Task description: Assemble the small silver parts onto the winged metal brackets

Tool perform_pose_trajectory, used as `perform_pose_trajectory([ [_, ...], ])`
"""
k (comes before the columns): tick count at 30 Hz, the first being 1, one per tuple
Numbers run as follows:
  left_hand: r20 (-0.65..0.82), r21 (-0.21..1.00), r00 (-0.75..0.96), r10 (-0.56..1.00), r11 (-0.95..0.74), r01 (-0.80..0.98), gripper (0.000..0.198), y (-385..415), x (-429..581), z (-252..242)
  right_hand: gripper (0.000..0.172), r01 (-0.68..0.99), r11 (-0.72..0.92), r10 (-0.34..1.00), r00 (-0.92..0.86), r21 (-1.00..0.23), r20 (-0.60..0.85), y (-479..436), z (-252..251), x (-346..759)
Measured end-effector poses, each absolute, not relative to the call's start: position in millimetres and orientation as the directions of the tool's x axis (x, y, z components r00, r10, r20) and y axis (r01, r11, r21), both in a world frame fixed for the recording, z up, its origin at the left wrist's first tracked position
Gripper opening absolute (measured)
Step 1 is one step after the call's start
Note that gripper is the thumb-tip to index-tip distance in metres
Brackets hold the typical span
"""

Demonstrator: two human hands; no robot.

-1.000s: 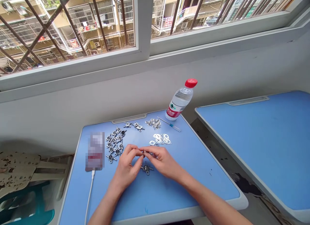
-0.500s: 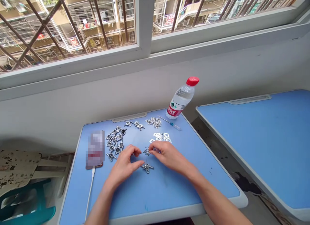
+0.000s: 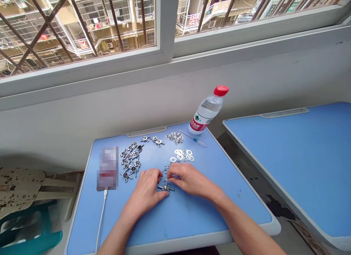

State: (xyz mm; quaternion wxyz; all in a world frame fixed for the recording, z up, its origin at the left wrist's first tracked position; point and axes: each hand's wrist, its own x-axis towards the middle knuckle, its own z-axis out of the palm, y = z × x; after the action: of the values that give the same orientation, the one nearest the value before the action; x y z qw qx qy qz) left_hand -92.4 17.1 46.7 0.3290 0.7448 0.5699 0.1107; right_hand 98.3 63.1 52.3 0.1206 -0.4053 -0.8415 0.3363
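My left hand [image 3: 145, 188] lies low on the blue desk, its fingertips against a metal cross-shaped fitting [image 3: 165, 188] with a dark round centre. My right hand [image 3: 189, 180] sits just above that fitting, its fingertips pinched on a small silver piece [image 3: 175, 176] that they mostly hide. A little heap of tiny metal parts [image 3: 166, 169] lies between my hands. To the left lies a cluster of similar cross fittings [image 3: 129, 160]. Flat silver gaskets [image 3: 182, 156] lie above my right hand, and a bunch of small metal parts [image 3: 174, 138] lies further back.
A water bottle with a red cap [image 3: 208, 110] stands at the back corner of the blue desk [image 3: 208, 211], beside a thin blue-marked tool [image 3: 192, 139]. A blurred phone [image 3: 108, 167] trails a white cable [image 3: 101, 218]. Another blue desk [image 3: 287, 156] stands to the right.
My hands have come down from above the desk to the cross fitting, and my right hand has moved over it. The view has tilted slightly.
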Motion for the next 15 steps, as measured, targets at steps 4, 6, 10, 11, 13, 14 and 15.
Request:
perform_pose_trajectory([
  [4,-0.172,0.586,0.372,0.912,-0.208,0.783,0.014,15.1,-93.8,45.5,0.019,0.525,0.531,0.661,-0.748,-0.666,-0.062,60.8,50.2,97.7],
  [6,-0.156,0.565,0.388,0.908,-0.240,0.789,0.012,14.8,-94.1,44.3,0.020,0.509,0.561,0.625,-0.778,-0.652,-0.069,59.8,51.0,97.6],
  [10,-0.162,0.558,0.403,0.901,-0.253,0.790,0.011,15.7,-94.2,45.3,0.016,0.522,0.592,0.588,-0.801,-0.614,-0.114,58.7,55.3,99.8],
  [11,-0.169,0.562,0.407,0.898,-0.251,0.788,0.010,15.9,-94.1,46.6,0.016,0.525,0.594,0.581,-0.804,-0.609,-0.126,58.8,56.6,100.8],
  [13,-0.187,0.571,0.411,0.892,-0.242,0.785,0.011,15.9,-93.8,49.9,0.016,0.544,0.585,0.583,-0.797,-0.602,-0.154,59.3,59.1,102.9],
  [14,-0.193,0.572,0.409,0.892,-0.236,0.786,0.012,15.7,-93.4,51.5,0.017,0.565,0.572,0.593,-0.786,-0.595,-0.176,59.8,60.3,103.8],
  [15,-0.198,0.571,0.406,0.892,-0.231,0.788,0.013,15.4,-93.0,53.0,0.017,0.592,0.556,0.606,-0.769,-0.583,-0.203,60.2,61.4,104.6],
])
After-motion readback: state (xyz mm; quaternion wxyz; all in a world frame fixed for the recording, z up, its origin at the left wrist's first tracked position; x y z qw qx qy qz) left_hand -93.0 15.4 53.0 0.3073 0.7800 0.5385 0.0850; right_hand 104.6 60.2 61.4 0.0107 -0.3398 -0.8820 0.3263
